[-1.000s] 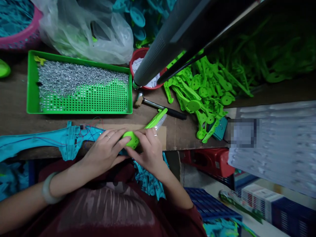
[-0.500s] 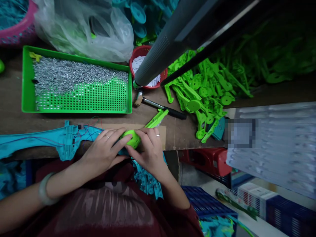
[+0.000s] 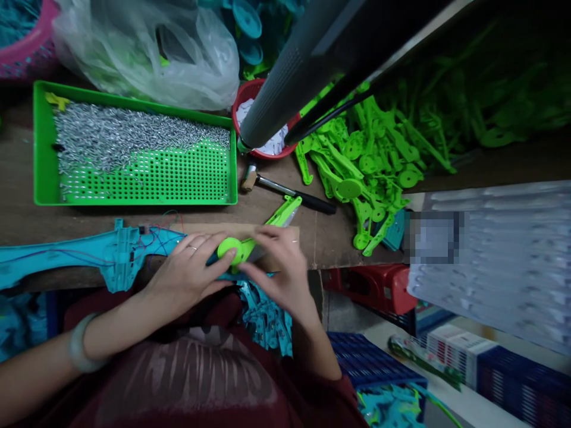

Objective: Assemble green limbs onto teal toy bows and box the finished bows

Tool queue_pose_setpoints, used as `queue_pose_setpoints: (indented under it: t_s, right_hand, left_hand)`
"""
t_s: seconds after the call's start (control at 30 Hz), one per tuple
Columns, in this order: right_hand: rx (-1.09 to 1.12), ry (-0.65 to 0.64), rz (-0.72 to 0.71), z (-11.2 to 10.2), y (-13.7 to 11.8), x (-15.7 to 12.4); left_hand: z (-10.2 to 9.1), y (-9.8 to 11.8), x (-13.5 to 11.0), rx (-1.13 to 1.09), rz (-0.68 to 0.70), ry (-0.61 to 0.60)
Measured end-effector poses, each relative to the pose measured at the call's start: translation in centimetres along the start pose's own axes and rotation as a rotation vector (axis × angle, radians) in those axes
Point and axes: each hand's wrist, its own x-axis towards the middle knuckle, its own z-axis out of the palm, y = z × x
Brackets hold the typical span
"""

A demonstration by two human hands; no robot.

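Fingers on my right hand (image 3: 285,268) have spread apart since a moment ago; my left hand (image 3: 190,268) holds the round green piece (image 3: 228,248), which sits between both hands.

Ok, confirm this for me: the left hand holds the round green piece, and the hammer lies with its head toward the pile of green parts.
Wrong about the hammer: in the head view, the hammerhead lies toward the green tray, and the black handle toward the pile of green parts. The left hand does hold the round green piece.
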Motion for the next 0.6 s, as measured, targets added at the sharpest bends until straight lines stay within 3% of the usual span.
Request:
queue_pose_setpoints:
  t_s: [0.1,0.2,0.3,0.43,0.6]
  right_hand:
    - [0.256,0.296,0.436,-0.7,3.3,1.2]
    - [0.693,0.266,0.703,-0.7,5.7,3.0]
    - [0.942,0.228,0.768,-0.6,6.2,4.3]
    - [0.972,0.266,0.748,-0.7,5.6,4.5]
    - [1.086,0.143,0.695,-1.4,5.9,3.5]
  left_hand:
    - [0.2,-0.3,-0.2,0.002,0.022,0.012]
    - [0.3,-0.4,-0.5,0.043,0.063,0.044]
    - [0.4,-0.4,-0.7,0.091,0.11,0.096]
    - [0.7,-0.5,-1.1,0.146,0.155,0.12]
    - [0.8,-0.5,-1.6,0.162,0.201,0.166]
